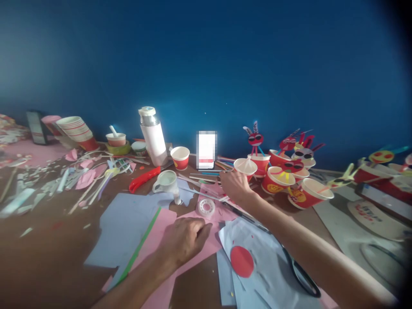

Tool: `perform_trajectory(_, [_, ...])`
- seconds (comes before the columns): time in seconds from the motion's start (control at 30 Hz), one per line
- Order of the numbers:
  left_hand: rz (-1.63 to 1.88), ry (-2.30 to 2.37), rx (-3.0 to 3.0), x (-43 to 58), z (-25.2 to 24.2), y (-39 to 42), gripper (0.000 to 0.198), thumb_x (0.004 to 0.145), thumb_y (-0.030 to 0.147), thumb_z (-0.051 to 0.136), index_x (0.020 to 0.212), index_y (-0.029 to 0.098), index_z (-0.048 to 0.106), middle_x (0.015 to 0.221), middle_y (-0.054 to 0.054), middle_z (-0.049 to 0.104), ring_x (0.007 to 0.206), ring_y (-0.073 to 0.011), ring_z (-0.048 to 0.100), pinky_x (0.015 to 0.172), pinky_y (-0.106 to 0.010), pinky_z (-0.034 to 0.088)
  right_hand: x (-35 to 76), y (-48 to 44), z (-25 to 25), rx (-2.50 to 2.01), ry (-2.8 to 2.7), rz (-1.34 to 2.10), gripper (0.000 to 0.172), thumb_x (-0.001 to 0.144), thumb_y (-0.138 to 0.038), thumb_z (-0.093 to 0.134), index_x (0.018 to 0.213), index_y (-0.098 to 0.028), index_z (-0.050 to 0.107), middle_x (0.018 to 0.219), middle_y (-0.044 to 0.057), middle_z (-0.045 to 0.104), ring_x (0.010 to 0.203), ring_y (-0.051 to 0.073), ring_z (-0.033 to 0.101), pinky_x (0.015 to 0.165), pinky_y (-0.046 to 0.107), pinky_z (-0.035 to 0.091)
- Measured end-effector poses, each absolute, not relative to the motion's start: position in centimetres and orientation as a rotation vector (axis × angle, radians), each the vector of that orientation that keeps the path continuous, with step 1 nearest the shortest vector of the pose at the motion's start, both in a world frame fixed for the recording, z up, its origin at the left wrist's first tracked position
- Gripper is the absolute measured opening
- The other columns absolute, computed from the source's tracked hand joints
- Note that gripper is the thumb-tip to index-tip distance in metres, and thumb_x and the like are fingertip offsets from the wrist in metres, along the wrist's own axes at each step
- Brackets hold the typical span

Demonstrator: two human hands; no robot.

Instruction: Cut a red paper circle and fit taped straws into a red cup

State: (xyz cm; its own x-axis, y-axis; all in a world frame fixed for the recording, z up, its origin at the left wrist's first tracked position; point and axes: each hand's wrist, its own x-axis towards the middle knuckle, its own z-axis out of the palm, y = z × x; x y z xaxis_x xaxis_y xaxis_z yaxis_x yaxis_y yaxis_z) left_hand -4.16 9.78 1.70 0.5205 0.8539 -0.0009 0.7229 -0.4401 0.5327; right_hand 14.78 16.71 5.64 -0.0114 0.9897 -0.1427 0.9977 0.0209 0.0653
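My left hand (186, 240) rests on pink paper (164, 225), its fingers curled in and the thumb beside them; whatever they might hold is hidden. Farther forward, my right hand (236, 185) reaches to a red and white paper cup (245, 166), with its fingers at the cup's near left side. The fingertips are blurred, so the grip is unclear. A white tape roll (206, 207) lies between my hands. A red paper circle (242, 261) lies on pale blue sheets (267, 274), below my right forearm. Dark-handled scissors (304, 277) lie partly under that forearm.
A white flask (154, 141), a mug (165, 181) and a red cup (180, 158) stand at the back. Red cups with paper figures (255, 139) crowd the right. Paper scraps (86, 178) and stacked cups (77, 131) are at left. A lit phone (206, 150) leans near the wall.
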Motion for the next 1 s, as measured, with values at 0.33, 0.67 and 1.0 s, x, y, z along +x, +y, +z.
perform_trajectory(0.33, [0.695, 0.931, 1.325, -3.5, 1.7, 10.3, 0.031, 0.084, 0.044, 0.045, 0.083, 0.015, 0.055, 0.070, -0.001, 0.056, 0.051, -0.0078, 0.042, 0.047, -0.021, 0.033, 15.6, 8.3, 4.3, 2.246, 2.306, -1.924, 0.022, 0.084, -0.031, 0.046, 0.075, -0.015, 0.057, 0.043, -0.009, 0.041, 0.036, 0.005, 0.033, 0.038, 0.017, 0.027])
perform_trajectory(0.67, [0.637, 0.915, 1.311, -2.6, 1.9, 9.3, 0.024, 0.076, 0.037, 0.059, 0.072, 0.014, 0.054, 0.055, 0.004, 0.049, 0.044, -0.0053, 0.038, 0.042, -0.018, 0.029, 14.8, 5.7, 2.0, 2.151, 2.107, -2.368, 0.019, 0.082, -0.029, 0.051, 0.070, -0.017, 0.059, 0.046, -0.006, 0.045, 0.040, 0.006, 0.034, 0.040, 0.018, 0.025])
perform_trajectory(1.0, [0.527, 0.914, 1.390, -2.9, 1.4, 9.2, 0.017, 0.080, 0.026, 0.055, 0.068, 0.015, 0.050, 0.055, 0.006, 0.042, 0.049, -0.0056, 0.035, 0.046, -0.017, 0.027, 14.5, 5.1, 1.2, 2.224, 2.296, -2.045, 0.022, 0.081, -0.028, 0.053, 0.062, -0.018, 0.055, 0.051, -0.006, 0.048, 0.048, 0.008, 0.041, 0.047, 0.019, 0.030])
